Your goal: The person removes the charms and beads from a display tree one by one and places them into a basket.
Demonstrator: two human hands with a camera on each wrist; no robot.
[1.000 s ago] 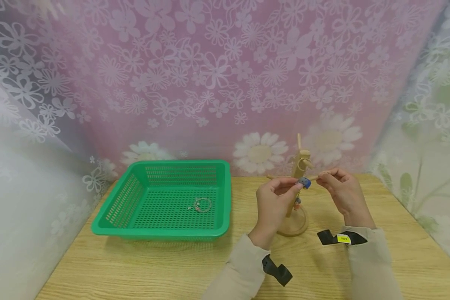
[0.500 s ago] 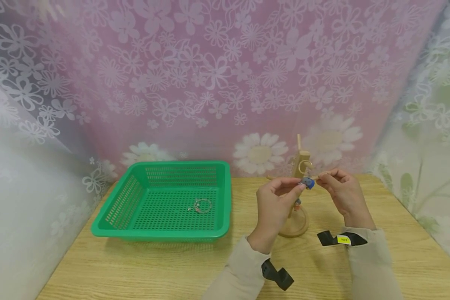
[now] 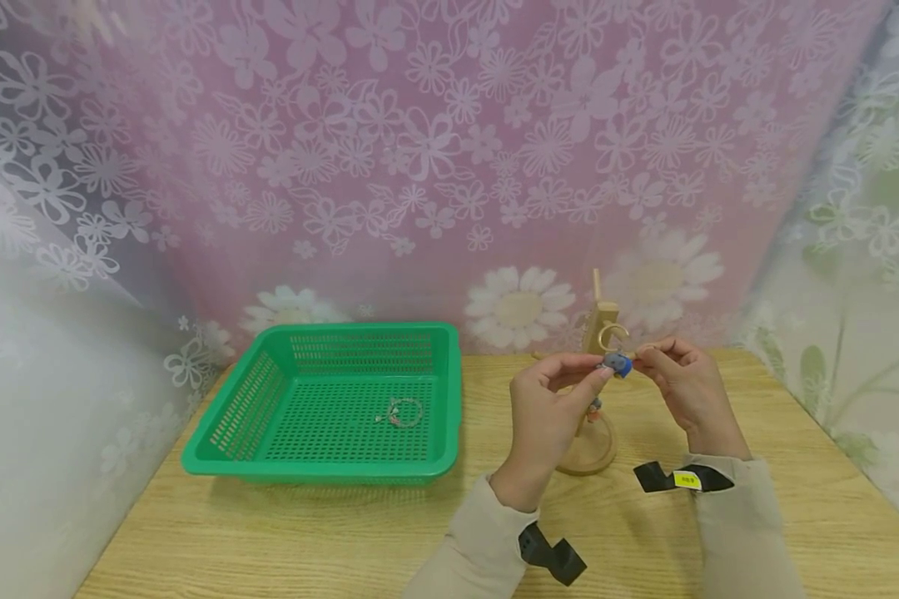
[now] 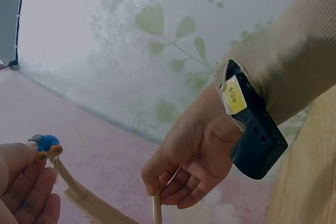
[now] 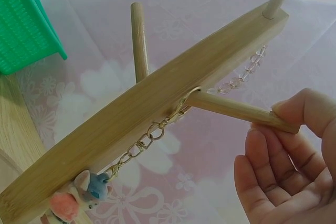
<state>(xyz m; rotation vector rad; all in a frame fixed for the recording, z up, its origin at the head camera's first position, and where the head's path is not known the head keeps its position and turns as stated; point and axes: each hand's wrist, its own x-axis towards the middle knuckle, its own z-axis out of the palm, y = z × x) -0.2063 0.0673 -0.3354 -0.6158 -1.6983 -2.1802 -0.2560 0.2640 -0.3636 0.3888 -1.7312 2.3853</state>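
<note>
My left hand [image 3: 543, 412] pinches a small blue-and-grey figurine keychain [image 3: 617, 364] in front of the wooden peg stand [image 3: 605, 312]. Orange feet show on the figurine in the left wrist view. Above it, a gold ring [image 3: 612, 336] sits at the stand's front peg; whether it encircles the peg I cannot tell. With thumb and fingers, my right hand [image 3: 685, 387] grips the end of a side peg [image 5: 231, 109]. From that peg's base hangs a gold chain [image 5: 142, 144] with a grey-and-pink animal figurine [image 5: 79, 195]. A clear bead strand [image 5: 236, 82] hangs behind the post.
A green plastic basket [image 3: 322, 467] stands left on the wooden table [image 3: 330, 532], with a beaded bracelet [image 3: 406, 412] in it. The stand's round base [image 3: 595, 457] is partly behind my left hand. Floral curtains [image 3: 389, 208] surround the table.
My left hand has shifted the blue-and-grey figurine slightly right. The gold ring has moved outward toward the front peg's tip. My right hand stays on its peg.
</note>
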